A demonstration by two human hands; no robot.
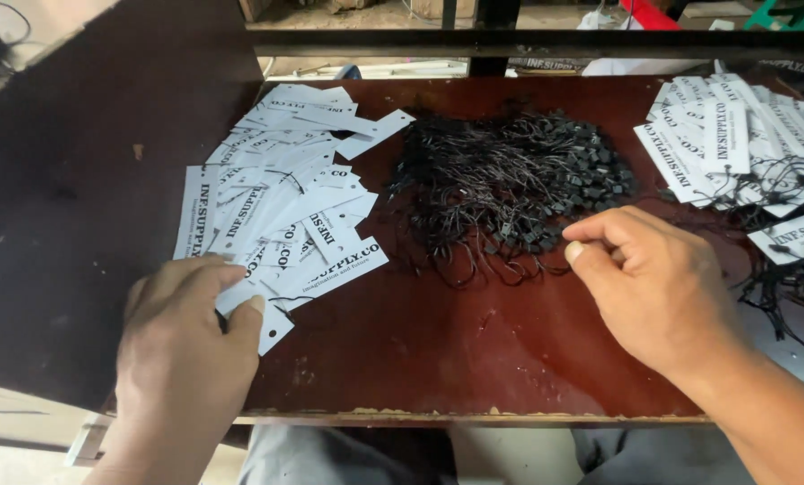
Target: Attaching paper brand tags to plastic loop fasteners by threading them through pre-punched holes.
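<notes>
Picking stage: left hand (186,337) fingers pinch a white tag (272,328) near the bench (438,359) front edge, while right hand (653,287) fingers close narrowly at the black string pile (510,184); threading them likely follows.

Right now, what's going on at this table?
A person sits at a reddish-brown table. The left hand presses on a spread of white paper tags, thumb on one tag's edge. The right hand pinches at a pile of black string loops. More tags with strings attached lie at right.
</notes>
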